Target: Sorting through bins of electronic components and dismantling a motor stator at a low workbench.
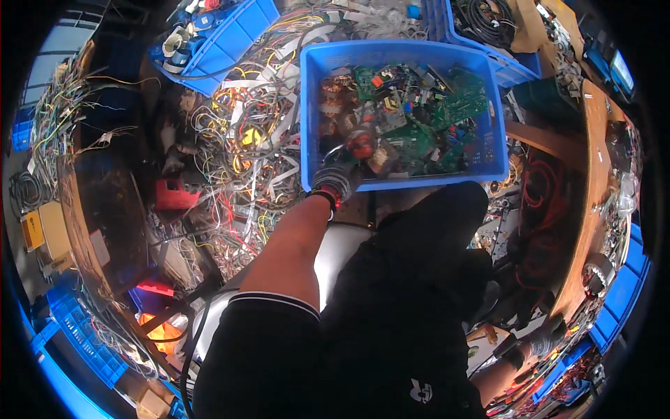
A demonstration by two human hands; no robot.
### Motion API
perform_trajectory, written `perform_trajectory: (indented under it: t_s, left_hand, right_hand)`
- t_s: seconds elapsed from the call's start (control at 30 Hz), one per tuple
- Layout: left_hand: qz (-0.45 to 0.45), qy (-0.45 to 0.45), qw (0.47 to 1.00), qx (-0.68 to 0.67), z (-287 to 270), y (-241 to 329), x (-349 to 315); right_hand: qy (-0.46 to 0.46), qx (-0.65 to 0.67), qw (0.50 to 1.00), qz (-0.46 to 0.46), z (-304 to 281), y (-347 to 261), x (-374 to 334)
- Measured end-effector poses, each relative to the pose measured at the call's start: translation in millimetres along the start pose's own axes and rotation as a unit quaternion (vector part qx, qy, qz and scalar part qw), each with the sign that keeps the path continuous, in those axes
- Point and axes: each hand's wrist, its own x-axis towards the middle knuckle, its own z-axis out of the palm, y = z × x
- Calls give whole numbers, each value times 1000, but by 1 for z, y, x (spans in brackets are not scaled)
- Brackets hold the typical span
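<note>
My left hand (338,181), in a grey glove with a dark cuff, reaches over the near left edge of a blue plastic crate (412,184). Its fingers look curled on a round orange-red part (361,144) with a shiny curved metal piece beside it; motion blur hides its kind. Green circuit boards (460,101) and small electronic parts fill the crate, with copper-coloured pieces (336,105) along its left side. Far off at the lower right, my right hand (543,340), gloved too, lies beside a cluttered worktop; its fingers are too dark and small to make out.
Tangled cables (244,126) heap up left of the crate. Behind stand a tilted blue bin (230,42) and another crate with coiled black cable (488,21). A wooden board edge (593,153) bounds the right; a red plastic piece (176,194) lies at left.
</note>
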Motion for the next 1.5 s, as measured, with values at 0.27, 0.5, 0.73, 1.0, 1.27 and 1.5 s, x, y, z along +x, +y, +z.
perform_trajectory:
  t_s: [0.27,0.5,0.73,1.0,1.27,1.5]
  left_hand:
    - [-50,-40,997,30,5,-4,3]
    - [-54,-67,996,34,6,-6,5]
    - [-61,-48,995,67,11,-6,6]
    - [-78,-112,987,89,11,-9,11]
    - [-71,-36,966,-248,8,6,6]
    - [-122,135,918,-353,31,-40,61]
  right_hand:
    - [-7,23,999,-35,5,15,4]
    - [4,-17,1000,-26,1,4,2]
    - [24,-8,999,-46,4,9,2]
    - [10,14,999,-28,9,22,3]
    - [42,22,997,-68,22,45,7]
    - [13,-29,996,-77,28,64,5]
